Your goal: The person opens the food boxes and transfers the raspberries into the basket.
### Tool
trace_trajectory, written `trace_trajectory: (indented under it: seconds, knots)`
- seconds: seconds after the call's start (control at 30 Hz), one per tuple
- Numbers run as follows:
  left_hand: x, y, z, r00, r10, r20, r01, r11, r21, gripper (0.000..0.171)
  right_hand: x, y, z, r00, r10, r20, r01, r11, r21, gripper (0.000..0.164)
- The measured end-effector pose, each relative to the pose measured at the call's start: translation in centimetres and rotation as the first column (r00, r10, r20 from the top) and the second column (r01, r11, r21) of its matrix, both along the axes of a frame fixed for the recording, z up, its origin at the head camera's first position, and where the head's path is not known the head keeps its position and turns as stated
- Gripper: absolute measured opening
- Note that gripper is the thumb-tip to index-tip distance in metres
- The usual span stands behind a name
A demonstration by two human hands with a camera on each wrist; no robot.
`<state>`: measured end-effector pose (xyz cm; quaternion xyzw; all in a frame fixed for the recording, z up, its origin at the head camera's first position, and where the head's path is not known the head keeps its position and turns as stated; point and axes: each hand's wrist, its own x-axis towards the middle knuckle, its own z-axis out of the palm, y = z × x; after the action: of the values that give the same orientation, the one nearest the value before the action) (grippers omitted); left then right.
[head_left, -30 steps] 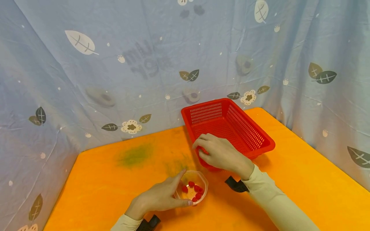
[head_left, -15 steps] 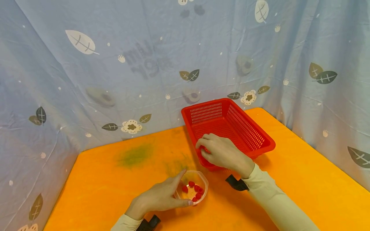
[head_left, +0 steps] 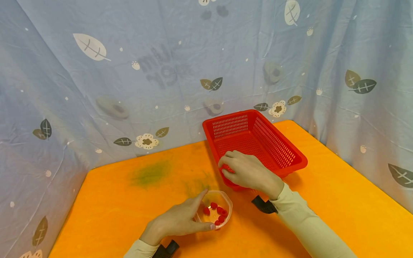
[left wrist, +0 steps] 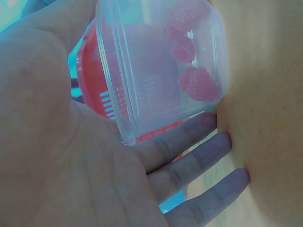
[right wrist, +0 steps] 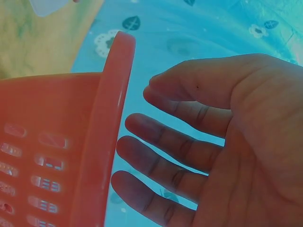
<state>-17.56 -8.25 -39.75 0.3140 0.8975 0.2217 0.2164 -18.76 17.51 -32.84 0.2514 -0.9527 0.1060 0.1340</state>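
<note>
A clear plastic tub (head_left: 227,202) stands on the table with several raspberries (head_left: 221,211) in its bottom. My left hand (head_left: 179,218) holds it from the left, thumb on the near side and index finger on the far side. In the left wrist view, the lower three fingers (left wrist: 201,165) extend under and beside the tub (left wrist: 156,80), tips at the tabletop. My right hand (head_left: 246,171) hovers over the near left corner of a red basket (head_left: 238,141). The right wrist view shows its thumb and index tips together, other fingers (right wrist: 156,156) loosely bent by the rim, nothing visible held.
The table has an orange cover (head_left: 113,200) with a greenish stain (head_left: 153,173). Blue patterned curtains (head_left: 177,71) hang along the back and both sides. The basket's far end is close to the back curtain.
My right hand has shifted slightly to the right over the basket's corner, then stayed about there. The left hand and the tub have not moved.
</note>
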Motion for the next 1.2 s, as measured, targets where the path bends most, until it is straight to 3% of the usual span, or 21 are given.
trace_trajectory:
  seconds: [0.27,0.43,0.83,1.03,1.2]
  knots:
    - [0.1,0.0,0.1,1.000,0.001,-0.010,-0.001,1.000,0.001,0.108,0.1,0.0,0.0,1.000,0.018,0.013,-0.018,1.000,0.001,0.007]
    - [0.1,0.0,0.1,1.000,-0.001,-0.011,0.001,1.000,-0.002,0.107,0.2,-0.3,0.1,0.993,0.094,0.070,-0.092,0.995,-0.028,0.007]
    - [0.0,-0.1,0.1,0.999,-0.031,-0.017,0.031,0.999,0.009,0.104,1.3,-2.0,-0.1,0.944,0.276,0.179,-0.258,0.959,-0.120,0.010]
    - [0.0,-0.3,0.0,0.998,-0.058,0.002,0.058,0.996,0.068,0.097,1.9,-3.1,-0.7,0.934,0.308,0.182,-0.295,0.950,-0.099,0.010]
    - [0.1,-0.3,0.0,0.997,-0.062,-0.040,0.065,0.995,0.081,0.085,2.3,-4.2,-1.7,0.910,0.363,0.201,-0.357,0.932,-0.068,0.011]
